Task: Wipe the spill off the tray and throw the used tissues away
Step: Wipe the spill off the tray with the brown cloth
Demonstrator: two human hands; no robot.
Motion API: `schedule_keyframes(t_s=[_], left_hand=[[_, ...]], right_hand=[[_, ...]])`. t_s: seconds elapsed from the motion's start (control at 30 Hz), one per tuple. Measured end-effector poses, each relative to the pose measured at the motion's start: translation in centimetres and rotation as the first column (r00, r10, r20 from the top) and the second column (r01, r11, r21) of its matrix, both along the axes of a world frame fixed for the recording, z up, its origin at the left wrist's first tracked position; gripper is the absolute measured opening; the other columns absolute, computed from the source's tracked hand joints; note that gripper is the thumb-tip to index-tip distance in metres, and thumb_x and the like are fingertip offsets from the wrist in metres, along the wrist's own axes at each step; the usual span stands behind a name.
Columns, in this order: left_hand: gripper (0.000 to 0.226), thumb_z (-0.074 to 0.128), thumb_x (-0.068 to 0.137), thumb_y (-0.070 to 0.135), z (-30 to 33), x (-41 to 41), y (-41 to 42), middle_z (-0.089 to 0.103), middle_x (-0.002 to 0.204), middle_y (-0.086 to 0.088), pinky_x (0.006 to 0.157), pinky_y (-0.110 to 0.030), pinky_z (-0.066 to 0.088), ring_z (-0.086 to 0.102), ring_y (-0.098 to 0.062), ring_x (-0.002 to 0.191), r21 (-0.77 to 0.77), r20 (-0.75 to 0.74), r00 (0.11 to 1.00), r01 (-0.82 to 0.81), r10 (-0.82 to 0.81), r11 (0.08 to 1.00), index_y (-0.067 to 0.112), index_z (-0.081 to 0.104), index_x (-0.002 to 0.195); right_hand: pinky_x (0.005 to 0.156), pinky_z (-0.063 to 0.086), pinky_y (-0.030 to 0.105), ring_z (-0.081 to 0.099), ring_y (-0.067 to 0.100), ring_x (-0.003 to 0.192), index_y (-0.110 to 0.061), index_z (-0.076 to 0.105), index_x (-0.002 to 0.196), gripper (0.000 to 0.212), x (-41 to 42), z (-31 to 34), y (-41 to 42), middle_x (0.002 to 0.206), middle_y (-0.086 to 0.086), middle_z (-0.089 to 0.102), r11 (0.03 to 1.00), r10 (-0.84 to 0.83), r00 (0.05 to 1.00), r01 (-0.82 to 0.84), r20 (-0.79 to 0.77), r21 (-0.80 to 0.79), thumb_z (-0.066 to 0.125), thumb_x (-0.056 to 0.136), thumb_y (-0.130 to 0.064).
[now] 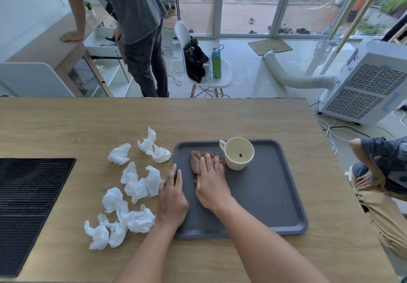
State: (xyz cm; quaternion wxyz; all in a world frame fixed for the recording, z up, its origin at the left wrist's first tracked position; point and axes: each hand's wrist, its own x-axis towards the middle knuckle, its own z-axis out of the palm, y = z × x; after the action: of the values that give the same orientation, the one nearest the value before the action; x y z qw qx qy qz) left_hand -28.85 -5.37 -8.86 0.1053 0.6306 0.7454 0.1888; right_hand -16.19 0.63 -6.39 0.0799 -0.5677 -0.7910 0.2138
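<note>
One tray (275, 194), cup (239, 153), stained tissue (196, 158)

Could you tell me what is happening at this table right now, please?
A person is wiping a grey tray. The right hand presses a brown-stained tissue flat on it, beside a cream cup, while the left hand steadies the tray's left edge. Crumpled white tissues lie on the wooden table to the left.

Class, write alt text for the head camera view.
The right hand presses a brown-stained tissue flat on a grey tray beside a cream cup, while the left hand steadies the tray's edge; crumpled white tissues lie on the wooden table.
</note>
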Motion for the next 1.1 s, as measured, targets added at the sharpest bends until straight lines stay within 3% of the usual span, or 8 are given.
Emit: schedule_keyframes(t_s=[0.13,0.23,0.37,0.53,0.73,0.83,1.1], left_hand=[[0.065,0.042,0.079,-0.010,0.3,0.2,-0.1,0.022,0.157,-0.008,0.115,-0.041,0.021,0.024,-0.021,0.142,0.016,0.028,1.000,-0.014,0.014,1.000,0.002,0.035,0.143],[0.066,0.042,0.077,-0.012,0.4,0.2,-0.1,0.026,0.155,-0.007,0.113,-0.043,0.026,0.029,-0.022,0.141,0.028,0.032,0.999,-0.001,0.000,1.000,0.003,0.038,0.142],[0.067,0.044,0.075,-0.014,0.3,0.1,-0.1,0.027,0.154,-0.009,0.111,-0.040,0.026,0.031,-0.023,0.140,0.014,0.014,1.000,0.013,-0.013,1.000,0.001,0.039,0.141],[0.068,0.044,0.075,-0.014,0.5,0.3,-0.2,0.025,0.155,-0.009,0.111,-0.036,0.020,0.030,-0.023,0.139,0.006,0.017,1.000,0.001,-0.001,1.000,0.000,0.038,0.141],[0.067,0.040,0.078,-0.013,0.5,0.3,-0.2,0.021,0.157,-0.006,0.114,-0.031,0.010,0.024,-0.019,0.142,0.016,0.040,0.999,-0.025,0.024,1.000,0.002,0.035,0.143],[0.067,0.040,0.077,-0.013,0.5,0.3,-0.1,0.023,0.156,-0.006,0.113,-0.029,0.009,0.026,-0.020,0.141,0.024,0.050,0.998,-0.029,0.028,0.999,0.002,0.037,0.142],[0.065,0.039,0.080,-0.012,0.5,0.2,-0.3,0.024,0.156,-0.007,0.112,-0.029,0.010,0.030,-0.024,0.139,0.021,0.050,0.998,-0.023,0.022,1.000,0.003,0.037,0.142]], right_hand=[[0.121,0.005,0.042,-0.001,0.031,0.150,-0.010,0.010,0.155,0.066,2.5,-0.5,-2.5,0.163,0.008,0.007,0.993,0.104,0.995,-0.104,-0.002,0.052,0.028,0.096,-0.034],[0.122,0.008,0.039,0.003,0.028,0.150,-0.009,0.012,0.155,0.074,3.9,-0.9,-3.0,0.163,0.007,0.010,0.993,0.083,0.996,-0.086,0.039,0.080,0.015,0.090,-0.043],[0.122,0.005,0.039,-0.004,0.027,0.150,-0.003,0.007,0.154,0.067,3.0,-1.2,-1.4,0.163,0.011,0.002,0.999,-0.002,1.000,0.001,0.030,0.048,0.030,0.098,-0.031],[0.122,0.000,0.040,-0.005,0.030,0.150,-0.002,0.007,0.154,0.066,1.8,-0.5,1.0,0.163,0.015,0.003,0.998,-0.059,0.998,0.059,0.005,-0.008,0.033,0.097,-0.025],[0.121,0.002,0.041,-0.003,0.031,0.150,-0.010,0.011,0.155,0.066,1.8,-0.2,-2.1,0.163,0.009,0.005,0.997,0.064,0.997,-0.063,-0.032,0.041,0.037,0.097,-0.024],[0.121,0.008,0.040,0.004,0.028,0.150,-0.010,0.013,0.155,0.067,3.6,-0.7,-4.0,0.163,0.007,0.010,0.990,0.110,0.994,-0.110,-0.003,0.085,0.030,0.095,-0.035],[0.121,-0.001,0.039,-0.005,0.030,0.150,0.003,0.004,0.152,0.070,2.1,-0.4,-0.5,0.162,0.018,-0.002,0.998,-0.064,0.997,0.063,0.034,0.010,0.034,0.100,-0.032]])
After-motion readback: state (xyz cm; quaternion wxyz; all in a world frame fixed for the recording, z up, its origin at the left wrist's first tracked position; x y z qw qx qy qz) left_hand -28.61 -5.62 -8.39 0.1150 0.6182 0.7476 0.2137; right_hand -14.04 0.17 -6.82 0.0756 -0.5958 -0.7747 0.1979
